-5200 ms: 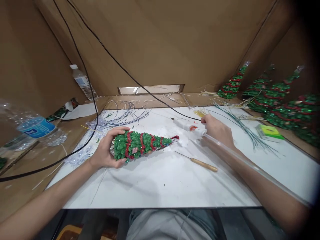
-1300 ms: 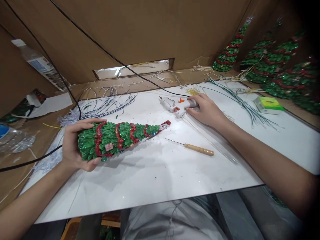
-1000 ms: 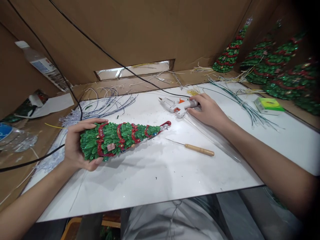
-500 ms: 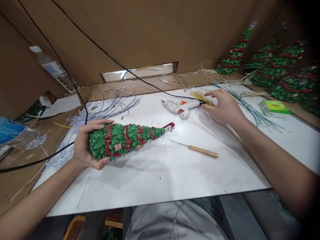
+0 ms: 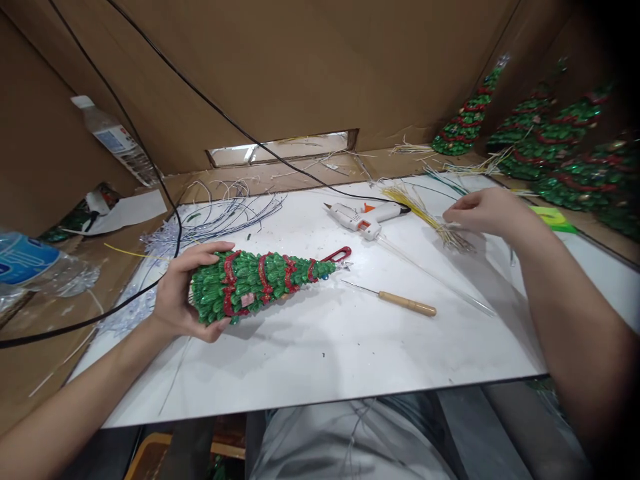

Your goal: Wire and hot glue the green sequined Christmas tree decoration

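Note:
My left hand (image 5: 187, 293) is wrapped around the base of a small green Christmas tree ornament (image 5: 255, 283), which lies on its side with the star tip pointing right. Red garlands and a pink patch show on it, and a red hook-shaped piece (image 5: 337, 254) sits beside its tip. My right hand (image 5: 483, 212) has its fingertips pinched together just beside a bundle of yellow wires (image 5: 417, 209); what they hold, if anything, is too small to tell. Green wires (image 5: 445, 181) run partly behind that hand. Between the hands lie a white glue gun (image 5: 357, 220) and a wooden-handled awl (image 5: 407, 303).
A black cable (image 5: 215, 107) crosses the workspace. Blue and white wires (image 5: 235, 213) lie at the back left, near two plastic bottles (image 5: 117, 140). Several decorated trees (image 5: 467, 120) stand at the back right, near a green-yellow box (image 5: 553, 219). Cardboard walls (image 5: 300, 67) enclose the board.
My right hand has moved right, from above the yellow wires to their near end, and its fingers have closed together. My left hand keeps hold of the tree; the whole view has shifted slightly.

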`<action>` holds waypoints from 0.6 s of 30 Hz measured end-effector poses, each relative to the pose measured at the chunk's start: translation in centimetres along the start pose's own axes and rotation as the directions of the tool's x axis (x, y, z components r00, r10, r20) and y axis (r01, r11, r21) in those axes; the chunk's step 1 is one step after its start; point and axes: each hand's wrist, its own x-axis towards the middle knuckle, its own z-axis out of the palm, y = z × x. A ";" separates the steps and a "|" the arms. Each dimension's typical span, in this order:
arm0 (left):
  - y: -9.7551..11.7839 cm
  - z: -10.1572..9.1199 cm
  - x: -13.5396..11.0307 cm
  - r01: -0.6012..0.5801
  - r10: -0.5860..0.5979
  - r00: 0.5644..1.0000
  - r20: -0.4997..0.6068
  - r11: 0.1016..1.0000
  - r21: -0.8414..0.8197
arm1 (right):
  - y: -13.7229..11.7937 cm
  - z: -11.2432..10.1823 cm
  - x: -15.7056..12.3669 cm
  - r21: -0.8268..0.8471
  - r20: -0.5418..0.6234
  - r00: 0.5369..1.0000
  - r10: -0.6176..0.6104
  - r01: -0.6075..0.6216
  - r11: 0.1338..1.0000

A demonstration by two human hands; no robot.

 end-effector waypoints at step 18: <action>0.2 0.0 0.1 -0.026 0.026 1.000 0.013 0.997 0.066 | 1.7 -0.4 0.7 -0.078 0.366 0.923 0.115 -0.092 0.993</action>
